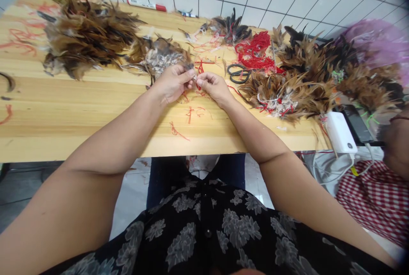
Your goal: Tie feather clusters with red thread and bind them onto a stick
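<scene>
My left hand is closed in a pinch, with a dark feather tip showing above its thumb. Beside it, my right hand pinches at a small whitish bit between the two hands, too small to name. The fingertips almost meet. Just behind my left hand lies a bunch of brown feathers with pale quill ends. Red thread lies on the table behind the fingers. To the right of my right hand are black-handled scissors and a tangled heap of red yarn.
A large brown feather pile lies at left; more tied feather bunches are at right. A red-and-white marker lies by the tiled wall. At right are a white power bank, a phone and another person's arm.
</scene>
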A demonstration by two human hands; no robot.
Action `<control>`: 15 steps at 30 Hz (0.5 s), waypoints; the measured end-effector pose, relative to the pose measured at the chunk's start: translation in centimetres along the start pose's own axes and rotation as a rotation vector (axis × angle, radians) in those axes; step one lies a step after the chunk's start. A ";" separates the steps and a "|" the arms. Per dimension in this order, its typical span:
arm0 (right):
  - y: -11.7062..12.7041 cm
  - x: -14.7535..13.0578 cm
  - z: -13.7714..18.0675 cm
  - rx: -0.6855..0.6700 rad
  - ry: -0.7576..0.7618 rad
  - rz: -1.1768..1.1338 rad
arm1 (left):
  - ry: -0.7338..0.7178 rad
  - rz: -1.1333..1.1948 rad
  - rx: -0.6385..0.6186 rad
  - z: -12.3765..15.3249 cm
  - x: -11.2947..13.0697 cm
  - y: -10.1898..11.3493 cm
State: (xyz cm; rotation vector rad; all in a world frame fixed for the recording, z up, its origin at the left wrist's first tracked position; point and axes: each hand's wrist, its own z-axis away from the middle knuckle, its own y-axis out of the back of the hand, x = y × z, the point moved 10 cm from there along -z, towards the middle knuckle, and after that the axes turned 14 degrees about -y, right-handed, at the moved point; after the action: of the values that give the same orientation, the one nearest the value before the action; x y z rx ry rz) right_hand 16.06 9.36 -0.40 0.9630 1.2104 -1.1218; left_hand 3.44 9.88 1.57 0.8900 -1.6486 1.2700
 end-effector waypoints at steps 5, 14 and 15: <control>0.1 0.2 0.1 0.016 -0.025 0.004 | 0.055 0.023 -0.016 0.3 -0.7 -0.4; 0.3 -0.4 0.5 0.058 -0.071 -0.032 | -0.096 -0.194 -0.058 -0.5 0.4 0.7; 0.2 -0.4 0.5 0.058 -0.078 -0.032 | -0.130 -0.283 -0.051 -0.5 0.8 0.9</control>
State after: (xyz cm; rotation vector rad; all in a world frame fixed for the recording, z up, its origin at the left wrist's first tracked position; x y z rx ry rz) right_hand 16.39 8.98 0.07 0.9379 1.1393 -1.2149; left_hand 2.38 10.56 2.02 1.1492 -1.5805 0.9900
